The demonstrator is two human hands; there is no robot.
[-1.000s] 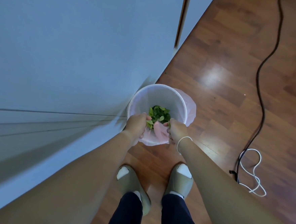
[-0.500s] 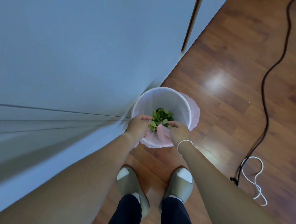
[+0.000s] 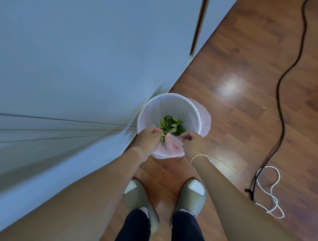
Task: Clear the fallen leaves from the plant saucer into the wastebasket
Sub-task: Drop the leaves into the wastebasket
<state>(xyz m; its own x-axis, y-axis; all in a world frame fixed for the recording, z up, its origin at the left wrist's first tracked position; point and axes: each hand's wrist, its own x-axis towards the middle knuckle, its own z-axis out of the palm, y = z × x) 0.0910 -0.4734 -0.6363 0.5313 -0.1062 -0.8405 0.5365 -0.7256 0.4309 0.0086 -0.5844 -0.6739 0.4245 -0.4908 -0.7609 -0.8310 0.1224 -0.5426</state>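
Fingers [image 3: 158,130] of the left hand [image 3: 148,139] are curled tight on the pink liner [image 3: 171,147] at the near rim of the wastebasket [image 3: 198,119], and the right hand [image 3: 192,143] pinches the same liner just beside it. The green leaves [image 3: 170,127] sit in a pile at the bottom of the wastebasket. It stands on the wooden floor [image 3: 249,108] right against the pale blue cabinet [image 3: 83,58], with a black cable [image 3: 280,102] well off on its far side.
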